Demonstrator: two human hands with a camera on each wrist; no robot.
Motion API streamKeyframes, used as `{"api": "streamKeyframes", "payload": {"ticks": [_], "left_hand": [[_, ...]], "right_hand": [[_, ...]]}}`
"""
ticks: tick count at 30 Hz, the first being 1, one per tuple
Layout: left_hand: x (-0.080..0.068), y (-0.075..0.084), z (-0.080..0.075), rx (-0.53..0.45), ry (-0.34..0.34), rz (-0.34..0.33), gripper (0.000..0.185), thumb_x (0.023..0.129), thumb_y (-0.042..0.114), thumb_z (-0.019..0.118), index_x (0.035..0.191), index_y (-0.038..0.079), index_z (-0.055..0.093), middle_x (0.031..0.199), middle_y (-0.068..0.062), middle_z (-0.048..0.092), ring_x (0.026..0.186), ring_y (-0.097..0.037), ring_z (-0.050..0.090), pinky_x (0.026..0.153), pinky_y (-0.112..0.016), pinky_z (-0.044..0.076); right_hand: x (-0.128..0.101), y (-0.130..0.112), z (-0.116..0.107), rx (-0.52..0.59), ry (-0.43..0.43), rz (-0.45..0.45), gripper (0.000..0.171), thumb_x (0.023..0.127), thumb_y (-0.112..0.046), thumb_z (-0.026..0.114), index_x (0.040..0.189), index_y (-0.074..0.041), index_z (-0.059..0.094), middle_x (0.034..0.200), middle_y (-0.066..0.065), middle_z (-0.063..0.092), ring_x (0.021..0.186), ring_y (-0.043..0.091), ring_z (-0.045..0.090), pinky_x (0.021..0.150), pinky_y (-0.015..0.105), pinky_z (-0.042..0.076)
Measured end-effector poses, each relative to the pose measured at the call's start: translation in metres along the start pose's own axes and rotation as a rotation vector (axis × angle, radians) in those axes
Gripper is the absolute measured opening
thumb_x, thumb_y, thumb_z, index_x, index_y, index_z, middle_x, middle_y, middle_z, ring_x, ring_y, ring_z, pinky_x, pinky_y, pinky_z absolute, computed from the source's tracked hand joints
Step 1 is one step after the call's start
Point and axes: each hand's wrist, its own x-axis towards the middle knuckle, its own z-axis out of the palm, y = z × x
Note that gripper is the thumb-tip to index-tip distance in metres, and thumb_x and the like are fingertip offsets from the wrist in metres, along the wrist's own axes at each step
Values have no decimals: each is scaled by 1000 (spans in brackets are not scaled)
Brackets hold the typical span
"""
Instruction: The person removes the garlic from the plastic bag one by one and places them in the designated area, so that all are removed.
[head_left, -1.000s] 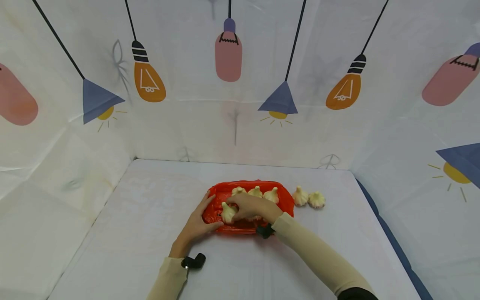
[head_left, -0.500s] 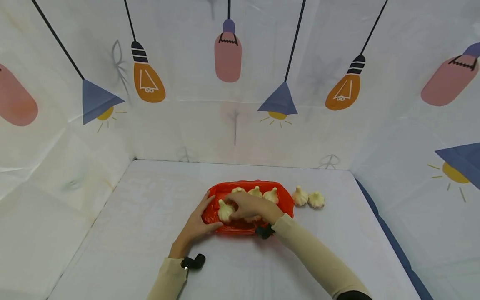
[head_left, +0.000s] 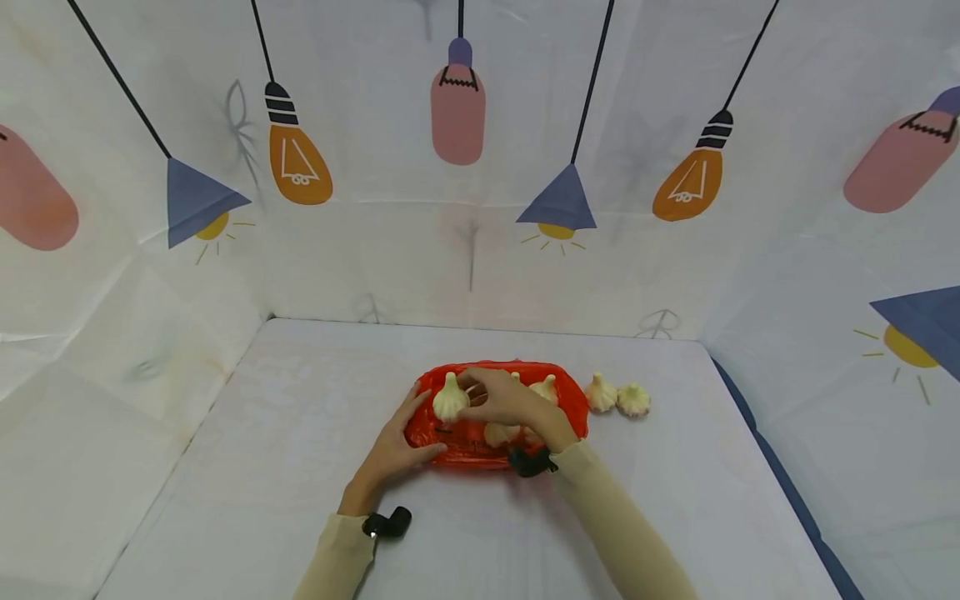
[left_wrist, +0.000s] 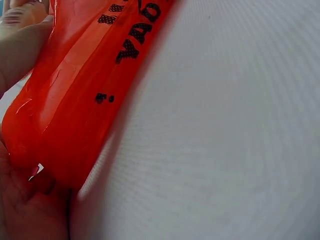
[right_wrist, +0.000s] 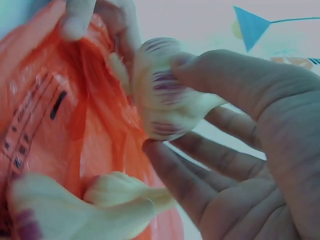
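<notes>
My right hand (head_left: 501,398) pinches a pale garlic bulb (head_left: 451,398) between thumb and fingers, over the left part of a red plastic bag (head_left: 468,450). Purple streaks mark the bulb (right_wrist: 160,90) in the right wrist view, its stem lying toward the palm. The left hand (head_left: 397,446) grips the left end of the bag, thumb at the near side and fingers along the far side. Black print shows on the bag's side (left_wrist: 75,110) in the left wrist view. More garlic bulbs (head_left: 501,433) lie in the bag, partly hidden by my right hand and wrist.
Two garlic bulbs, one (head_left: 601,392) beside the other (head_left: 633,400), lie on the white table (head_left: 315,392) just right of the bag. White cloth walls (head_left: 390,250) printed with lamps stand behind and at both sides of the table.
My right hand has lifted the garlic bulb up and toward the far side of the bag, uncovering a bulb at the near side. The left hand has stayed in place on the bag.
</notes>
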Motion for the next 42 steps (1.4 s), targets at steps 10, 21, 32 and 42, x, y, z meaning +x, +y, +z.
{"api": "streamKeyframes", "payload": {"ticks": [10,21,32,42], "left_hand": [[0,-1,1,-19,0,21,94,81,34,88,160,25,38,174,4,16,160,-31,16,124,-65,20],[0,-1,2,11,-2,-27,97,80,40,87,161,27,36,173,7,15,160,-31,16,123,-66,22],[0,0,1,10,9,-28,99,79,39,89,161,23,36,174,5,14,161,-31,14,125,-64,19],[0,0,3,15,6,-32,99,79,40,88,162,24,35,174,7,13,161,-29,14,125,-63,20]], "right_hand": [[-18,1,6,160,135,-38,53,89,-34,81,134,-15,61,131,3,67,117,23,69,97,36,60],[-55,3,3,182,288,6,54,89,-32,82,136,-13,60,132,6,66,116,28,70,95,41,60],[-90,20,-1,263,440,32,52,86,-25,85,132,-16,62,131,9,66,108,23,71,93,32,60],[-118,38,-9,283,549,47,52,87,-21,84,133,-9,61,132,15,65,119,34,67,92,30,61]]}}
